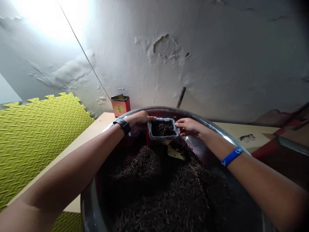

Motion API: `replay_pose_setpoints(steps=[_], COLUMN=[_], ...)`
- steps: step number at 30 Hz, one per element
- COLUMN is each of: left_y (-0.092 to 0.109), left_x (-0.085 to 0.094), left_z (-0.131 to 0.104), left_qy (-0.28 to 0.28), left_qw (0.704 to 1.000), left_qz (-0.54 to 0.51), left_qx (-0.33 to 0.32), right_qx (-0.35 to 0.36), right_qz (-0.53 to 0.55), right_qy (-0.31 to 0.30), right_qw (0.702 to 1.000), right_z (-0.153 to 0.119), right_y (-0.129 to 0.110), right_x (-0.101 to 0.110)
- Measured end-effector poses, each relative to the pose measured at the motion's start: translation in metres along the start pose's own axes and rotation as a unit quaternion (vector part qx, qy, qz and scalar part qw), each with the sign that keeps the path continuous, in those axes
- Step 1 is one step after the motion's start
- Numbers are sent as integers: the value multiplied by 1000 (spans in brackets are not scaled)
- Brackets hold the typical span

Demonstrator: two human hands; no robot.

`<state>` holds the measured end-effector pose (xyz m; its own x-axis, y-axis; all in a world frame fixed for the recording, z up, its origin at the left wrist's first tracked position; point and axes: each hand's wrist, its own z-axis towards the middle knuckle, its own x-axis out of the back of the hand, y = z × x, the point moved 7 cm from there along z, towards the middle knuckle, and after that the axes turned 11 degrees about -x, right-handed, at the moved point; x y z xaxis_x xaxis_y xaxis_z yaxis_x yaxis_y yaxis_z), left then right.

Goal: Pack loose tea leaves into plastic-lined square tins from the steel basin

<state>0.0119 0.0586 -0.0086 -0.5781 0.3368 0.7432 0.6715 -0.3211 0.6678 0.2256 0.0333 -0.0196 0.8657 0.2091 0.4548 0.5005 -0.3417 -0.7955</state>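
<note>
A small box lined with a clear plastic bag (151, 132) is held up over a large metal basin (90, 206); dark dried leaves fill much of the box. My left hand (140, 119) grips its left side, thumb on the rim. Fingers of my right hand (189, 126) pinch the bag's edge on the right. Below, the basin holds heaps of loose dark leaves (169, 196). A pale yellow flat piece (176, 152) lies among the leaves, just under the box.
A red tin (120, 105) with a yellow label stands behind the basin at left. Glasses (247, 138) lie on the wooden tabletop (231, 129) at right. Yellow foam matting (41, 135) covers the left. A dark upright strip (181, 97) leans near the peeling wall (205, 64).
</note>
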Motion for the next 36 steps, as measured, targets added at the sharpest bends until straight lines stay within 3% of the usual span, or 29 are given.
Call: replay_pose_setpoints(steps=[6,8,13,19,27,31,36], left_y=[13,11,-4,-2,4,-2,-3], left_x=[30,31,7,-5,5,6,12], left_z=[1,2,2,-3,-5,0,7], left_qy=[166,146,-47,-107,-76,-67,28], left_qw=[985,988,998,991,992,997,999], left_qz=[-32,-29,45,78,96,48,7], left_qx=[-44,-35,22,14,1,-12,-40], right_qx=[75,112,171,185,122,79,85], right_qz=[16,3,-70,-109,-139,-182,-239], right_qy=[62,78,97,51,86,80,38], right_qw=[995,991,978,975,979,977,967], right_z=[-2,-5,-13,-18,-11,-6,1], right_y=[-16,-22,-32,-37,-27,-17,-10], right_x=[11,11,8,8,14,11,3])
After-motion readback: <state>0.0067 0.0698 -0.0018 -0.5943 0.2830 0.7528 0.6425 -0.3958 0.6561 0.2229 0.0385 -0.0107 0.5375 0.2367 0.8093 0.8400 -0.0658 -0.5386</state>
